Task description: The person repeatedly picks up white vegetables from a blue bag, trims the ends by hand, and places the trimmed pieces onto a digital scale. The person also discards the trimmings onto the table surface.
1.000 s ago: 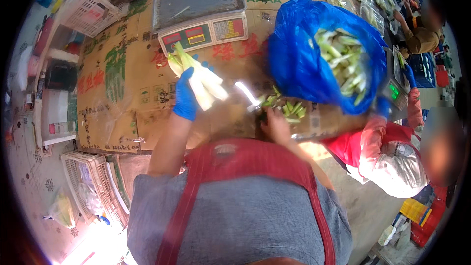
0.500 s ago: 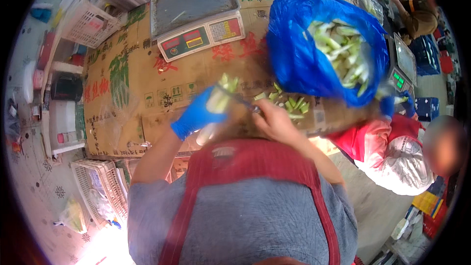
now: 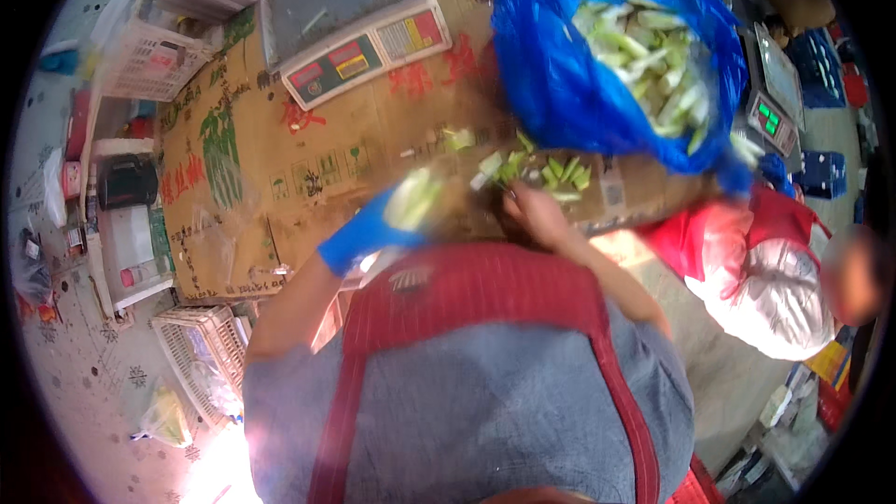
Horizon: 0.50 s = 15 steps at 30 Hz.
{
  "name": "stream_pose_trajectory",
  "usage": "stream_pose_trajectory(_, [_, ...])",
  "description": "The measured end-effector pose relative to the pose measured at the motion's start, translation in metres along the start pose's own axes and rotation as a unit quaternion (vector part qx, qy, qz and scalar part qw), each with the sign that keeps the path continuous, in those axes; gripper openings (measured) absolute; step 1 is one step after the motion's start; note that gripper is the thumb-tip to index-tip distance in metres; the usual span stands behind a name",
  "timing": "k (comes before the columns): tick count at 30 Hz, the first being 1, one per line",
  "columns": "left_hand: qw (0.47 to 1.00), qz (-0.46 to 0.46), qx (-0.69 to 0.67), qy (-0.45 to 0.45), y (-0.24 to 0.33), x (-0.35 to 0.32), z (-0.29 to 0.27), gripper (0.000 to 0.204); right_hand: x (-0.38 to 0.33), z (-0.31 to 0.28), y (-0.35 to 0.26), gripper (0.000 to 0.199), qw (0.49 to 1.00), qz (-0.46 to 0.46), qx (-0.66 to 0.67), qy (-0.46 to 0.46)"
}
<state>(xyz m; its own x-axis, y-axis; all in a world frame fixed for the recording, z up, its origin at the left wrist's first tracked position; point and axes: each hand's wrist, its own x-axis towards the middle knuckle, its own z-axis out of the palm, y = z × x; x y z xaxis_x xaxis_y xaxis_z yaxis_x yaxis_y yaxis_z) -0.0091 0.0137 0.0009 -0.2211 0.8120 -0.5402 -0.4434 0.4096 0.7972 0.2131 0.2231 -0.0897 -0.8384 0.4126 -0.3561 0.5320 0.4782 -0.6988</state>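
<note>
My left hand (image 3: 366,235), in a blue glove, is closed round a pale green and white vegetable stalk (image 3: 413,200) with its cut end up; both are blurred. To its right, over the cardboard, my bare right hand (image 3: 539,213) is closed on a knife (image 3: 510,198); its blade is smeared and mostly hidden. Cut green vegetable pieces (image 3: 565,172) lie just beyond the right hand, and one loose trimming (image 3: 458,138) sits a little further left. A big blue plastic bag (image 3: 532,65) stands open behind them, full of cut pale stalks (image 3: 653,61).
Cardboard (image 3: 373,121) covers the table. On it stands a weighing scale (image 3: 350,14) at the back; another scale with a lit green display (image 3: 769,116) is at right. A co-worker in red and white (image 3: 756,289) is close on my right. Crates (image 3: 154,65) stand at left.
My right hand with the knife has moved away from the stalk, rightward toward the cut pieces. A trimming now lies on the cardboard. The whole view has shifted slightly.
</note>
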Motion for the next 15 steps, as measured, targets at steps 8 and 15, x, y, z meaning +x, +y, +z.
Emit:
stream_pose_trajectory(8, [0.993,0.059,0.099,0.04,0.037,0.017,-0.045,0.068,0.006,-0.015,0.011,0.024,0.997,0.004,0.003,0.074])
stream_pose_trajectory(15, [0.757,0.188,0.586,0.219,0.215,0.113,-0.102,0.08,0.011,0.0,0.007,0.025,0.994,-0.049,-0.074,0.066])
